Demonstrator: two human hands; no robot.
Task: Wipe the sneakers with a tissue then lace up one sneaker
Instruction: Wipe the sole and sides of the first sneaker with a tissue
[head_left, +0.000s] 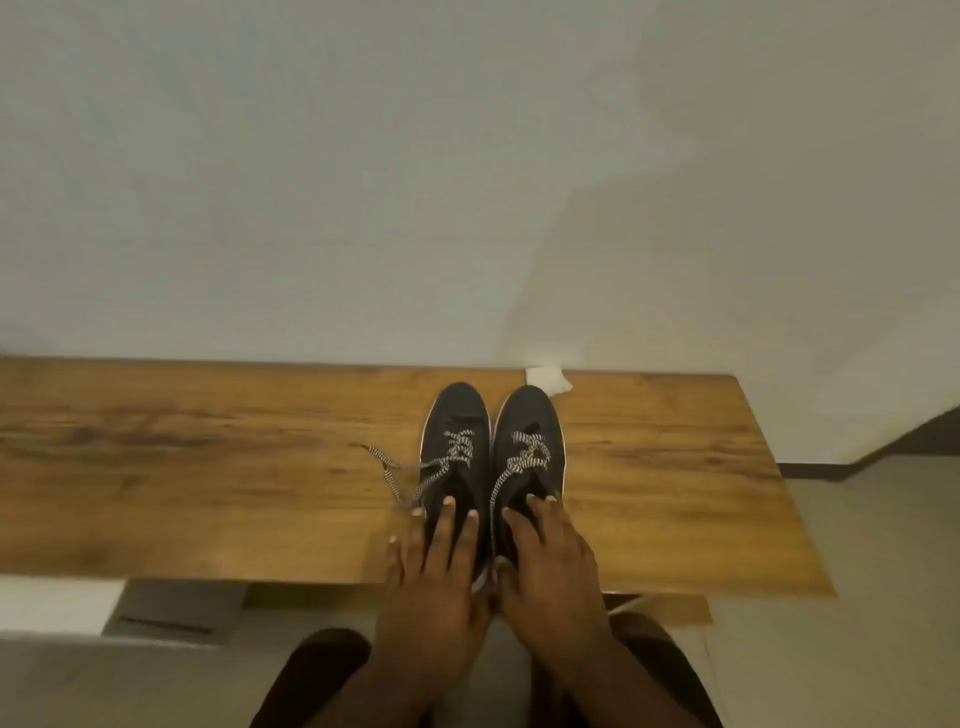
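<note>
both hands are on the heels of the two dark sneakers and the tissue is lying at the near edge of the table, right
Not quite. The head view shows the tissue at the far edge of the table, by the wall beyond the toes. The left hand and right hand do rest on the sneakers' heels.

Wood-grain counter (208, 467) against plain pale wall (363, 182); grey floor (883, 571) right, dark baseboard (831, 470).

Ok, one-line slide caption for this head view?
Both hands, left hand and right hand, rest flat on two dark sneakers on a wooden table, tissue behind.
</note>
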